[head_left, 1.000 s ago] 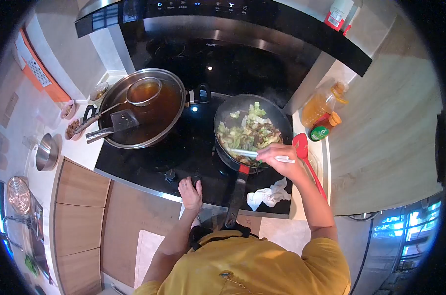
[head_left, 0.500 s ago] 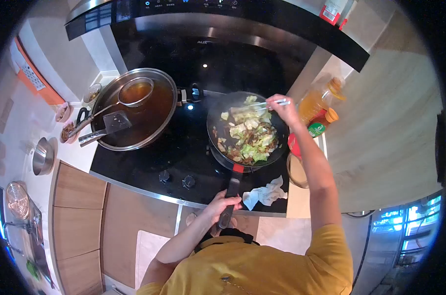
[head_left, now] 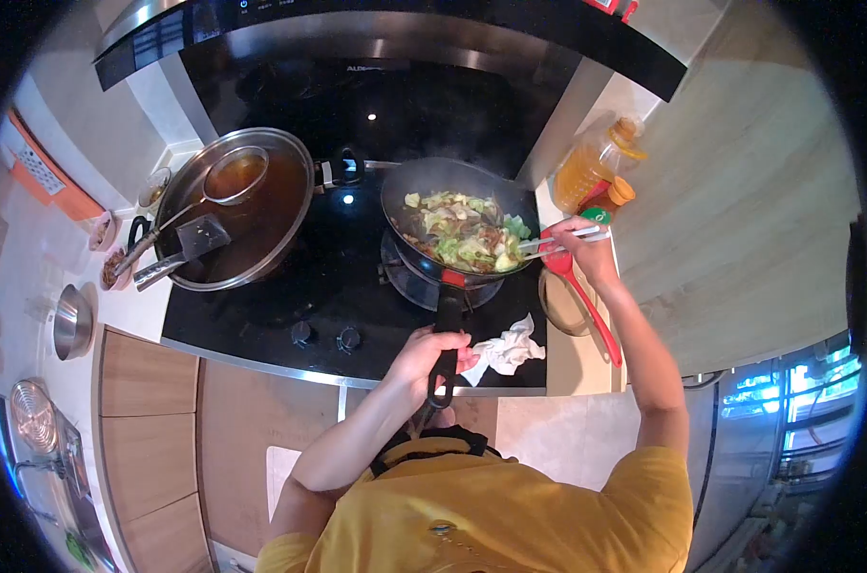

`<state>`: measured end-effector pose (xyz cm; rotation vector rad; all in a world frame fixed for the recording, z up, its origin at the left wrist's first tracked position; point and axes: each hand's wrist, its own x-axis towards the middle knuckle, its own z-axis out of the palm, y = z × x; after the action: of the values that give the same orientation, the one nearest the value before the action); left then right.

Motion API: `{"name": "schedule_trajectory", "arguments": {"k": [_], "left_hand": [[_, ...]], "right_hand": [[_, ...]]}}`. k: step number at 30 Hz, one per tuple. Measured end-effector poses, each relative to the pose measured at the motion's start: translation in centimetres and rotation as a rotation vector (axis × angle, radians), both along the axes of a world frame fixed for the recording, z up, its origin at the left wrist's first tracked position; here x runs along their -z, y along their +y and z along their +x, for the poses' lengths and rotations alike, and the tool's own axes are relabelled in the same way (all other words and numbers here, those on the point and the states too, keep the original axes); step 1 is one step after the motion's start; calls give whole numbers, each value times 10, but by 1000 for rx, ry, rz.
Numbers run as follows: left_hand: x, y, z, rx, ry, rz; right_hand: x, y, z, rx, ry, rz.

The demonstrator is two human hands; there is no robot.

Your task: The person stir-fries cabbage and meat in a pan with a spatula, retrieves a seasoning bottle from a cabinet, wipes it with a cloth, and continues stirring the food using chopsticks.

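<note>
My left hand (head_left: 428, 358) is wrapped round the black handle of a frying pan (head_left: 424, 174). The pan is tipped, its base raised off the gas burner (head_left: 405, 277). Chopped cabbage (head_left: 462, 227) with browned bits lies in it, gathered toward the handle side. In my right hand (head_left: 588, 253) is a pair of pale chopsticks (head_left: 548, 244), their tips at the cabbage by the pan's right edge. Beneath and beside that hand lies a red long-handled utensil (head_left: 591, 306) by a round tan dish (head_left: 559, 304). A crumpled white cloth (head_left: 510, 349) sits near the stove's front edge.
On the left burner stands a wide pot (head_left: 295, 250) of brown liquid, with a strainer (head_left: 235, 178) and a slotted turner (head_left: 202, 237) across it. An oil bottle (head_left: 583, 179) and a smaller bottle (head_left: 617, 195) line the right wall. A metal bowl (head_left: 72, 323) is at left.
The pan has been lifted and tilted from its burner, and the cabbage has shifted together. My right hand has moved right and down with the chopsticks. The camera view has shifted a little.
</note>
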<state>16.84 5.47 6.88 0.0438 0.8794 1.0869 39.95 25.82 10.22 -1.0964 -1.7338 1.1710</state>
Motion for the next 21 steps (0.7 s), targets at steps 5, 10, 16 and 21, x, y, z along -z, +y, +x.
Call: {"name": "schedule_trajectory", "arguments": {"k": [5, 10, 16, 21], "left_hand": [[-17, 0, 13, 6, 80, -19], [7, -18, 22, 0, 122, 19], [63, -39, 6, 33, 152, 179], [80, -48, -10, 53, 168, 130]], "right_hand": [[-16, -25, -34, 168, 312, -239], [38, -8, -93, 139, 539, -411], [52, 37, -100, 246, 563, -157], [36, -17, -75, -230, 154, 271]]}}
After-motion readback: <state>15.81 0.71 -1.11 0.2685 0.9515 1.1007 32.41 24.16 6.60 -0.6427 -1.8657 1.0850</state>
